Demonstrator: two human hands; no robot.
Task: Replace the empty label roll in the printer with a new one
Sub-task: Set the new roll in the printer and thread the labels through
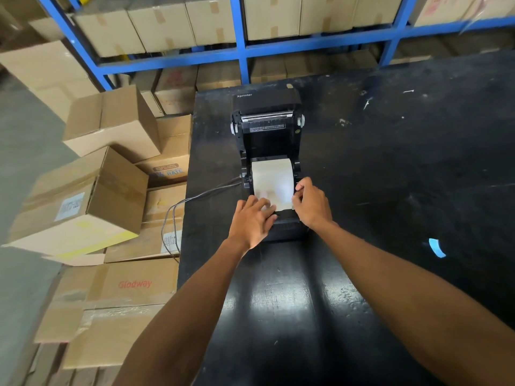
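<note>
A black label printer (pixel 269 129) stands on the black table (pixel 390 162) with its lid swung open toward the far side. A white label roll (pixel 273 176) lies in the printer's bay, its paper drawn toward me over the front edge. My left hand (pixel 252 221) rests flat on the paper's near left corner, fingers spread over it. My right hand (pixel 312 203) pinches the paper's right edge between thumb and fingers. The front of the printer is partly hidden under both hands.
Cables (pixel 178 213) run from the printer's left side down off the table edge. Stacked cardboard boxes (pixel 92 199) crowd the floor to the left. Blue shelving (pixel 242 51) with more boxes stands behind the table. A blue scrap of tape (pixel 437 247) lies on the table at right.
</note>
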